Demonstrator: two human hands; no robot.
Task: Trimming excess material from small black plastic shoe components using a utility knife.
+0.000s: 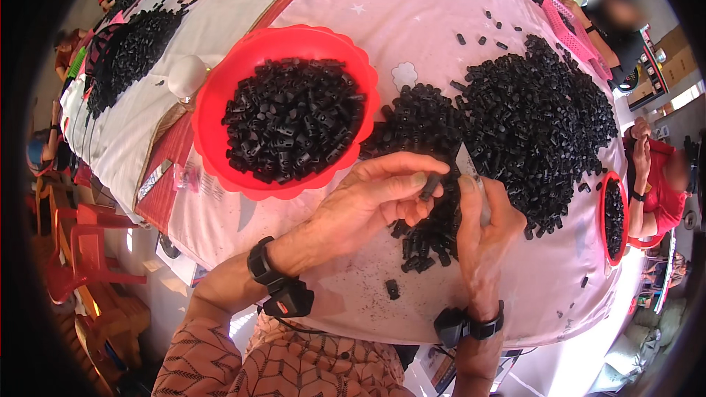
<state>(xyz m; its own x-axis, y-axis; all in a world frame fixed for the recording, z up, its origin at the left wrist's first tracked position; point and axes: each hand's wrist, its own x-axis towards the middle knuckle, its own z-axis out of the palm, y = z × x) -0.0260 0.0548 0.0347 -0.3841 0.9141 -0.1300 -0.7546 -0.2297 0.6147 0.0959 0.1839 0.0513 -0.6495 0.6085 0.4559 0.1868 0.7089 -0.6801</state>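
L hand (375, 195) grip pinching black plastic piece (431, 185) | R hand (482, 231) grip pinching blade (471, 169), touching piece

Bare pink cloth of the bench (412, 22) is left open beyond the red bowl (220, 95), and a smaller open strip lies near its front edge. The way to the right is blocked by the large heap of black parts (544, 117); ahead of the fingers (423, 176), a smaller heap (419, 121) is met, touching the bowl.
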